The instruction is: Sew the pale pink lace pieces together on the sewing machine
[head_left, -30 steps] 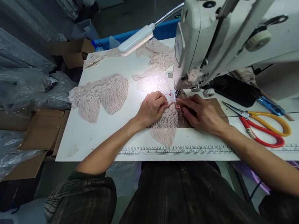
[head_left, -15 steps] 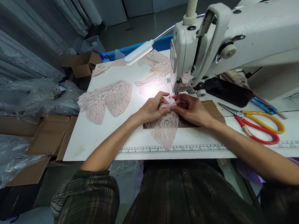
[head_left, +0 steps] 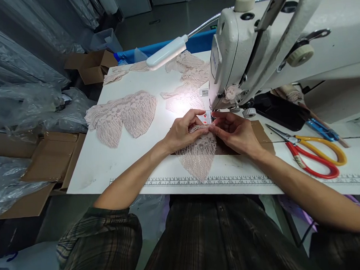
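Observation:
A pale pink lace piece (head_left: 200, 156) hangs point-down toward the table's front edge, its upper border pinched between both hands. My left hand (head_left: 184, 133) grips that border from the left, thumb and fingers closed. From the right, my right hand (head_left: 235, 131) pinches the same border, its fingertips close to the needle area of the white sewing machine (head_left: 229, 65). The fingers partly hide the lace's top edge. Just beyond them lies a metal plate with red marks (head_left: 205, 118). Under the lace and right hand is a brown sheet (head_left: 262, 137).
More lace pieces (head_left: 123, 113) lie at left and behind. A lit lamp (head_left: 167, 52) hangs over the table. Scissors (head_left: 312, 151), a black phone-like slab (head_left: 282, 110) and a blue cutter (head_left: 322, 129) lie at right. A printed ruler (head_left: 206, 183) runs along the front edge.
The camera view has shifted slightly, so the machine appears larger and closer. Both hands keep their pinch on the lace, with little visible movement against the table.

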The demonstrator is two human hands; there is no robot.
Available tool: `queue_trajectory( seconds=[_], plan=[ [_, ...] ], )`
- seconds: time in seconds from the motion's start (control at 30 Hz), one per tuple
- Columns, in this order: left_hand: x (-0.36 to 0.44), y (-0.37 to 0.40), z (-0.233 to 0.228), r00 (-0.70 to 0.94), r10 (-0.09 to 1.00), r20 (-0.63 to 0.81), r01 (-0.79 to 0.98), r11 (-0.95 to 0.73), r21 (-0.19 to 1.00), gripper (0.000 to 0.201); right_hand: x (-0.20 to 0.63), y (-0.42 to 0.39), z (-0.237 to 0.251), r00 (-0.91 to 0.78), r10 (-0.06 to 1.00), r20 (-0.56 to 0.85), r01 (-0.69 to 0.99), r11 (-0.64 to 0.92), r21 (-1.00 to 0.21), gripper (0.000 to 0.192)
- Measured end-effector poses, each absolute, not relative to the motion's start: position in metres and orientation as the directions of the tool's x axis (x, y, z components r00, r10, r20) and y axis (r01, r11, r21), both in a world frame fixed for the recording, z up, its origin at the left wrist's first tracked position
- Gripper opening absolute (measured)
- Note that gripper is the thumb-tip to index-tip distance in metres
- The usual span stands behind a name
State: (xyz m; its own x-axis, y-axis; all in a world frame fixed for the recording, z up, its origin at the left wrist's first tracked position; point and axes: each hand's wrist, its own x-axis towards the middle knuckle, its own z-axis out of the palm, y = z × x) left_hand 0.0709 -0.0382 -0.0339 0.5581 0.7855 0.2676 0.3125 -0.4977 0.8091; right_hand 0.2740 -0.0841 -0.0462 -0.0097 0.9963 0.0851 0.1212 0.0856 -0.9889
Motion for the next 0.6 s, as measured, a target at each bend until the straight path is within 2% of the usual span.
queue_trajectory(
  seconds=[0.27,0.6],
  plan=[
    [0.0727,-0.0408,-0.0357,0.550,0.744,0.379,0.270,-0.588,0.762,0.050,0.2704,-0.0838,-0.0435,0.021,0.996,0.088,0.008,0.088,-0.996,0.041],
    [0.0745,-0.0417,-0.0368,0.528,0.771,0.357,0.227,-0.533,0.815,0.048,0.2706,-0.0850,-0.0441,0.007,0.993,0.117,0.025,0.116,-0.993,0.041]
  ],
)
